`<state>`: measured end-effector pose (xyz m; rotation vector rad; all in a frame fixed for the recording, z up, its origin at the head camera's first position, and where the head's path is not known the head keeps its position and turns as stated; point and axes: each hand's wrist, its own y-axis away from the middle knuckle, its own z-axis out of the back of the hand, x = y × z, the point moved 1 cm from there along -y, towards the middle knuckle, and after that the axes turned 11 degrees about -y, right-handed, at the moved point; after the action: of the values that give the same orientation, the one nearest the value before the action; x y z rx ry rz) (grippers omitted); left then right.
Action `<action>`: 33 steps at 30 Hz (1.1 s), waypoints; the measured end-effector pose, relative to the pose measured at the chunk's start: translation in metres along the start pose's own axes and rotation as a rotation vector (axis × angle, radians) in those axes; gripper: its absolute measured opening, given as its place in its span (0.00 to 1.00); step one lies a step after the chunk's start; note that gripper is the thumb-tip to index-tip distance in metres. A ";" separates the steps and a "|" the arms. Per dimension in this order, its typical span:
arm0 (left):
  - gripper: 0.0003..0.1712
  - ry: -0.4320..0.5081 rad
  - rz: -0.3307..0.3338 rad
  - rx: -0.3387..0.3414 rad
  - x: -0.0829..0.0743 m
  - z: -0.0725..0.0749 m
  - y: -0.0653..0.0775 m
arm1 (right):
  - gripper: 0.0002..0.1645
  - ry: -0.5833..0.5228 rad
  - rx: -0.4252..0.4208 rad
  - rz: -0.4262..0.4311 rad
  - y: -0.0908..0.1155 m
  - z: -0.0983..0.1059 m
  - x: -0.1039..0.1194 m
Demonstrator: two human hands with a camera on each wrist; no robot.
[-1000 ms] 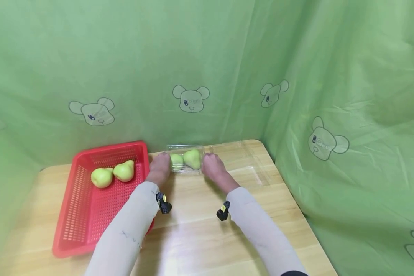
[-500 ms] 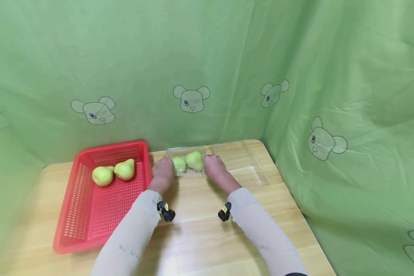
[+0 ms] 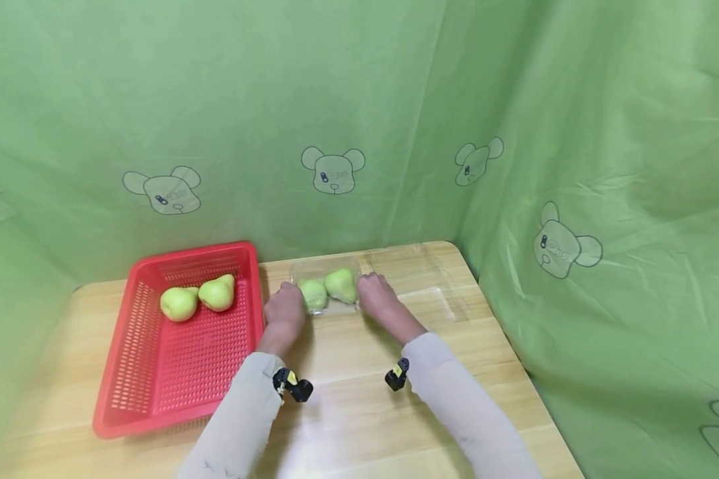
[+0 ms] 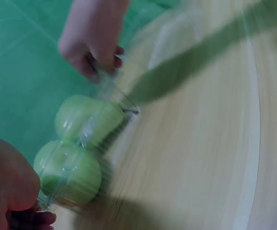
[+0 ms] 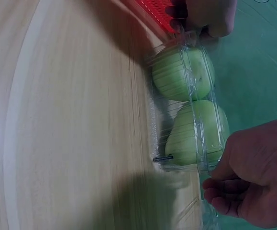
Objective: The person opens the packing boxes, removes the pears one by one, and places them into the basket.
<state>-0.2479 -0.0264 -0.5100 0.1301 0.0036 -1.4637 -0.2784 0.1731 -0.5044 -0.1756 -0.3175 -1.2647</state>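
Two green pears lie side by side inside a clear plastic clamshell box near the table's back edge. Ribbed clear plastic covers them in the right wrist view. My left hand pinches the box's left end beside the red basket. At the opposite end, my right hand pinches the plastic edge between thumb and curled fingers. The left wrist view is blurred, but both hands show at the ends of the box there too. Whether the box touches the table is hard to tell.
A red perforated plastic basket stands on the left, with two more pears in it. Another clear plastic box lies opened out on the wooden table to the right. Green curtains hang behind and on the right.
Both hands have drawn the box of pears a little toward me and slightly right. Its pears came along. The basket and the other clear box have stayed put.
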 end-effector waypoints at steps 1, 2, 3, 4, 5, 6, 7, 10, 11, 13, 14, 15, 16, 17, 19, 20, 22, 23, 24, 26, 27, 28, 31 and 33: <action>0.11 0.010 0.012 -0.004 -0.001 0.000 0.002 | 0.09 0.009 -0.002 0.011 0.001 0.000 -0.001; 0.10 0.020 0.026 -0.008 -0.002 0.000 0.004 | 0.09 0.011 -0.004 0.019 0.002 0.000 -0.001; 0.10 0.033 0.039 -0.019 -0.003 0.000 0.006 | 0.09 0.017 -0.005 0.026 0.003 0.000 -0.002; 0.10 0.041 0.050 -0.028 -0.005 0.000 0.008 | 0.10 0.021 -0.004 0.031 0.004 0.000 -0.002; 0.11 0.048 0.062 -0.040 -0.006 -0.001 0.010 | 0.10 0.020 -0.002 0.031 0.005 0.000 -0.003; 0.11 0.052 0.072 -0.055 -0.007 -0.002 0.012 | 0.11 0.019 -0.003 0.031 0.006 -0.001 -0.003; 0.11 0.056 0.082 -0.070 -0.008 -0.003 0.014 | 0.11 0.020 -0.002 0.033 0.007 -0.001 -0.004; 0.11 0.065 0.103 -0.122 -0.011 -0.008 0.021 | 0.13 0.018 0.007 0.028 0.010 -0.002 -0.005; 0.11 0.073 0.108 -0.136 -0.012 -0.010 0.024 | 0.13 0.019 0.005 0.028 0.011 -0.002 -0.006; 0.09 0.089 0.109 -0.164 -0.013 -0.013 0.029 | 0.14 0.026 0.006 0.030 0.013 -0.003 -0.008; 0.09 0.096 0.107 -0.183 -0.013 -0.015 0.031 | 0.14 0.026 0.007 0.026 0.014 -0.003 -0.008; 0.09 0.103 0.103 -0.206 -0.013 -0.017 0.034 | 0.15 0.030 0.006 0.027 0.015 -0.003 -0.009; 0.09 0.105 0.097 -0.232 -0.014 -0.019 0.037 | 0.15 0.033 0.007 0.026 0.016 -0.003 -0.010; 0.08 0.104 0.091 -0.260 -0.014 -0.022 0.040 | 0.15 0.036 0.011 0.024 0.018 -0.002 -0.010; 0.06 0.090 0.077 -0.315 -0.014 -0.027 0.045 | 0.15 0.045 0.023 0.021 0.020 -0.001 -0.009; 0.05 0.075 0.068 -0.338 -0.014 -0.029 0.047 | 0.15 0.050 0.028 0.022 0.022 0.000 -0.009; 0.04 0.032 0.041 -0.384 -0.014 -0.035 0.051 | 0.15 0.055 0.035 0.021 0.024 0.001 -0.010; 0.03 0.006 0.024 -0.405 -0.013 -0.037 0.053 | 0.15 0.058 0.035 0.021 0.025 0.002 -0.010; 0.03 -0.025 0.003 -0.426 -0.012 -0.039 0.054 | 0.15 0.062 0.033 0.025 0.026 0.001 -0.010; 0.03 -0.081 -0.036 -0.483 -0.010 -0.043 0.055 | 0.15 0.058 0.022 0.024 0.028 0.001 -0.011; 0.03 -0.107 -0.056 -0.510 -0.009 -0.045 0.056 | 0.15 0.056 0.013 0.025 0.028 0.001 -0.011; 0.02 -0.126 -0.072 -0.533 -0.008 -0.046 0.056 | 0.14 0.055 0.006 0.027 0.030 0.000 -0.011; 0.02 -0.133 -0.101 -0.553 -0.006 -0.049 0.059 | 0.14 0.045 -0.002 0.031 0.034 0.000 -0.010; 0.04 -0.116 -0.111 -0.542 -0.004 -0.051 0.062 | 0.14 0.042 -0.002 0.038 0.036 -0.001 -0.010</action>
<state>-0.1832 -0.0112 -0.5551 -0.4014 0.3153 -1.5302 -0.2465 0.1925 -0.5067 -0.1558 -0.2755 -1.2294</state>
